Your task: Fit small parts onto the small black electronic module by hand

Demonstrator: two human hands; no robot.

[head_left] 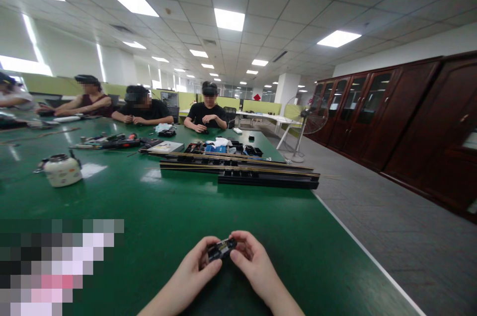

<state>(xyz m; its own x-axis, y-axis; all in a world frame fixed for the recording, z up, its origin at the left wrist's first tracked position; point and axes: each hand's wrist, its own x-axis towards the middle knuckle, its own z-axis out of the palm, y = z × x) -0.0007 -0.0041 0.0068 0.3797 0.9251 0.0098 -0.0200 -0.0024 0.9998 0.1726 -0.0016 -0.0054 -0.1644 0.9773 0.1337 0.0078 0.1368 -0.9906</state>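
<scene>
A small dark device with a lighter, brassy strip on its upper face (pixel 222 249) is held up between my two hands; its exact kind is too small to make out. My left hand (pixel 199 265) grips its left end, thumb in front and fingers behind. At the other end, my right hand (pixel 253 259) closes on it with thumb and fingertips. Both hands are over the near part of the green table (pixel 149 236). Parts of the device are hidden behind the fingers.
Long black rails (pixel 268 179) with thin brass-coloured rods lie across the table ahead. Behind them are black trays (pixel 253 150) and a blue-and-white packet (pixel 219 146). A cream jar (pixel 62 171) stands left. Several people sit at the far side. The table's right edge borders the floor.
</scene>
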